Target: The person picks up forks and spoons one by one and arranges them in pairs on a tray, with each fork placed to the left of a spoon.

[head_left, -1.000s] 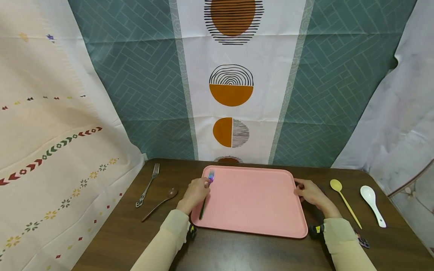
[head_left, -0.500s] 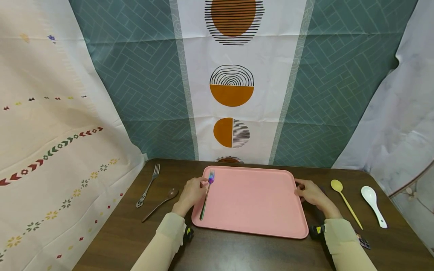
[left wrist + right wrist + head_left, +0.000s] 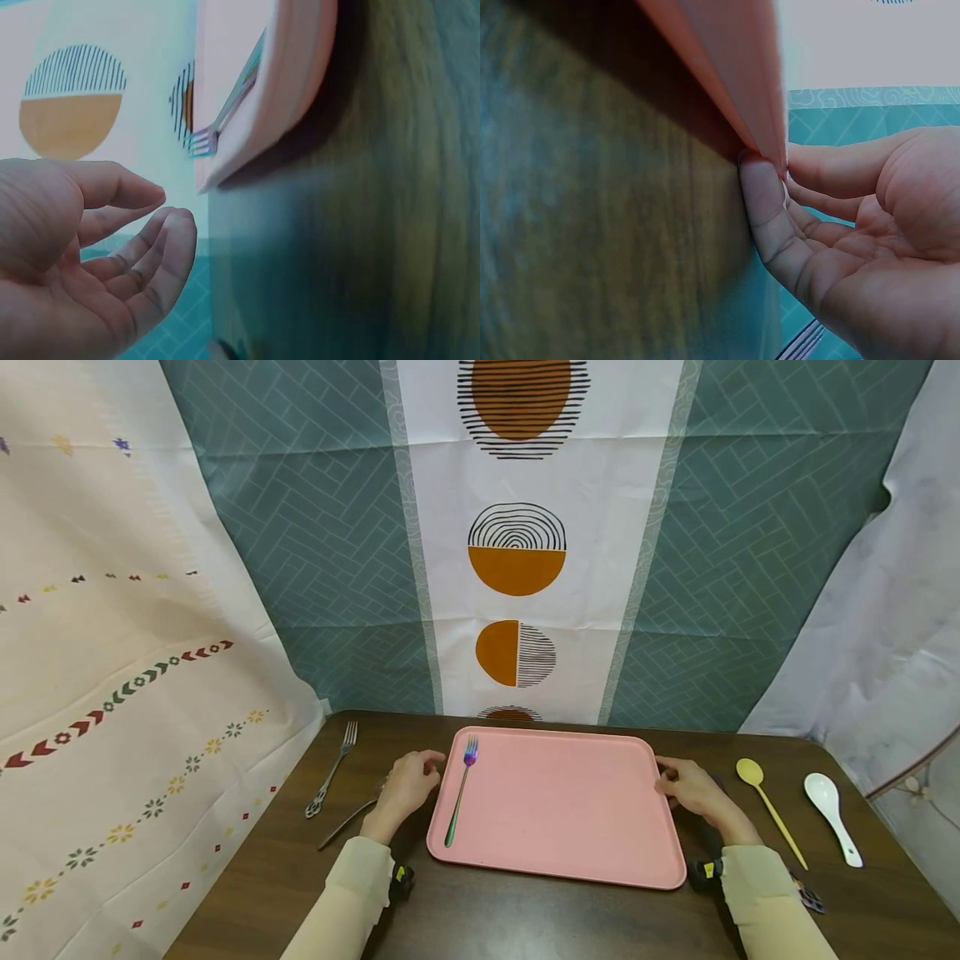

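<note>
A pink rectangular tray [image 3: 558, 802] lies on the table. Along its left side rests a rainbow-coloured metal fork [image 3: 454, 818], tines pointing away from me. My left hand [image 3: 406, 785] hovers left of the tray, apart from it, thumb and fingers loosely bent around nothing. Beneath that hand is a dark metal spoon [image 3: 347, 824], its bowl mostly hidden. With thumb and fingers, my right hand [image 3: 692, 789] pinches the tray's right rim [image 3: 769, 142].
Far left lies a silver fork [image 3: 331, 772] with an ornate handle. On the right are a yellow spoon [image 3: 772, 810] and a white spoon [image 3: 834, 818]. My right forearm partly covers a utensil with a patterned handle [image 3: 808, 895]; tines [image 3: 804, 343] show in the right wrist view.
My left hand has let go of the rainbow-coloured fork, which stays on the tray. The hand has moved left, off the tray and over the spoon. My right hand keeps its grip on the rim.
</note>
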Available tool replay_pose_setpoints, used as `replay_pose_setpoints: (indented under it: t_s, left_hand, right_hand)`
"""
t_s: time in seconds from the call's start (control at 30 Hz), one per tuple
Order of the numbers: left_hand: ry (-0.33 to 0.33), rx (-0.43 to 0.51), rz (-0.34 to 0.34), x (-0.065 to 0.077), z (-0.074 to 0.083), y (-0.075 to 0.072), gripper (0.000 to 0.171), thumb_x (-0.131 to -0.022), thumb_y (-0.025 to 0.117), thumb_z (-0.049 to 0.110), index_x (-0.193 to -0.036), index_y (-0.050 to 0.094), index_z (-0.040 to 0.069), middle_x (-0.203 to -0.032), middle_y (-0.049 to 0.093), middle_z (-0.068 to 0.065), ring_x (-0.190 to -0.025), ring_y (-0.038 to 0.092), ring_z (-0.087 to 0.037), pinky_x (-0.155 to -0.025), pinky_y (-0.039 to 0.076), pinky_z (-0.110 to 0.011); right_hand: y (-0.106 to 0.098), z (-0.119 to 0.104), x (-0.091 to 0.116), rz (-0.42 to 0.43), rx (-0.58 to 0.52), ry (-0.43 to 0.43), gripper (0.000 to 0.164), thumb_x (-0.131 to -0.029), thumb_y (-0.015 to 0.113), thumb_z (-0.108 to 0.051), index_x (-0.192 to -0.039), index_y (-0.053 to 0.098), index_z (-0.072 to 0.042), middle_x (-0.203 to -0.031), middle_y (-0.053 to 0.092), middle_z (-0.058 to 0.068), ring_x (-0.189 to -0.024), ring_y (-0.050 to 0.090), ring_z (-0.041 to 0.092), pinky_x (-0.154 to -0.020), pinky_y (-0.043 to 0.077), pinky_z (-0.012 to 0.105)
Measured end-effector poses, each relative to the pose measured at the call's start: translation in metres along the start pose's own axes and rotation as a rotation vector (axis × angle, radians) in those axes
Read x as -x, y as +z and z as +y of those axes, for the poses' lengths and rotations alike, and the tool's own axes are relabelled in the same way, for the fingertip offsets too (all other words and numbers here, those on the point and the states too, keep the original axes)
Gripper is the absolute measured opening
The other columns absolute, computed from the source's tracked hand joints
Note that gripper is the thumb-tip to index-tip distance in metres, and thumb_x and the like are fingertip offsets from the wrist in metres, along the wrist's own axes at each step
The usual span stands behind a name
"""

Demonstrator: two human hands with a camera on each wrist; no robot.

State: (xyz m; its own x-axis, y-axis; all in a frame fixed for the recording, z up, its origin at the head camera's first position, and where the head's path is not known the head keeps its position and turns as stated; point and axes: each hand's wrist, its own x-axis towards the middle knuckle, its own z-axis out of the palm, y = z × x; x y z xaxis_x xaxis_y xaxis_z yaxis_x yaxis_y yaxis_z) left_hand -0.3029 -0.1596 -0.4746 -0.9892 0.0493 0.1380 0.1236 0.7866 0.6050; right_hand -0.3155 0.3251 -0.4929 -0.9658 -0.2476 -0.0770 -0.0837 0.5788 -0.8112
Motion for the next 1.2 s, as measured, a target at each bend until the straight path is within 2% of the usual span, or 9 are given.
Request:
replay_pose_setpoints:
  t_s: [0.13,0.3,0.5,0.73,1.03,1.2]
  left_hand:
    - [0.012,0.018,0.024,0.003,-0.011,-0.015,0.03,-0.094,0.068,0.0,-0.123,0.074,0.004,-0.095,0.065,-0.006,-0.083,0.057,-0.021,-0.072,0.049,-0.037]
    - [-0.012,0.004,0.068,0.009,-0.024,-0.041,0.031,-0.09,0.07,-0.002,-0.12,0.075,0.004,-0.094,0.067,-0.006,-0.082,0.059,-0.023,-0.074,0.048,-0.04]
    - [-0.045,-0.024,0.053,0.019,-0.037,-0.061,0.03,-0.09,0.07,0.001,-0.119,0.075,0.005,-0.098,0.07,-0.007,-0.086,0.063,-0.025,-0.078,0.05,-0.046]
    - [-0.054,-0.057,0.005,0.027,-0.052,-0.069,0.025,-0.09,0.075,0.006,-0.114,0.076,0.004,-0.093,0.07,-0.005,-0.09,0.067,-0.027,-0.083,0.052,-0.05]
    - [-0.1,-0.059,-0.083,0.033,-0.068,-0.075,0.021,-0.088,0.079,0.009,-0.109,0.077,0.007,-0.098,0.071,-0.007,-0.092,0.064,-0.027,-0.084,0.052,-0.051]
    - [-0.077,-0.067,-0.119,0.039,-0.073,-0.077,0.021,-0.084,0.083,0.009,-0.104,0.076,0.008,-0.095,0.069,-0.007,-0.089,0.061,-0.023,-0.082,0.05,-0.047]
  right_hand:
    - [0.001,0.0,-0.001,0.0,-0.001,0.004,0.062,-0.096,0.057,0.003,-0.15,0.032,0.021,-0.094,0.058,0.015,-0.08,0.063,0.024,-0.067,0.061,0.035]
    - [0.0,0.0,-0.002,-0.01,-0.011,-0.008,0.062,-0.096,0.056,0.003,-0.15,0.032,0.022,-0.094,0.058,0.016,-0.079,0.063,0.023,-0.067,0.06,0.035]
    - [-0.003,0.0,-0.003,-0.007,-0.014,-0.018,0.06,-0.097,0.056,0.005,-0.15,0.032,0.022,-0.093,0.057,0.017,-0.079,0.063,0.023,-0.067,0.06,0.035]
    - [-0.003,-0.002,-0.001,-0.008,0.014,-0.004,0.062,-0.098,0.056,0.002,-0.15,0.03,0.022,-0.096,0.059,0.017,-0.081,0.065,0.024,-0.068,0.061,0.036]
    - [-0.002,-0.001,0.0,-0.011,0.016,0.007,0.062,-0.098,0.056,0.001,-0.151,0.029,0.022,-0.098,0.06,0.018,-0.082,0.066,0.025,-0.069,0.061,0.036]
    - [-0.001,-0.001,0.0,-0.015,0.02,0.014,0.062,-0.099,0.056,0.001,-0.151,0.029,0.021,-0.099,0.06,0.019,-0.082,0.067,0.025,-0.07,0.061,0.037]
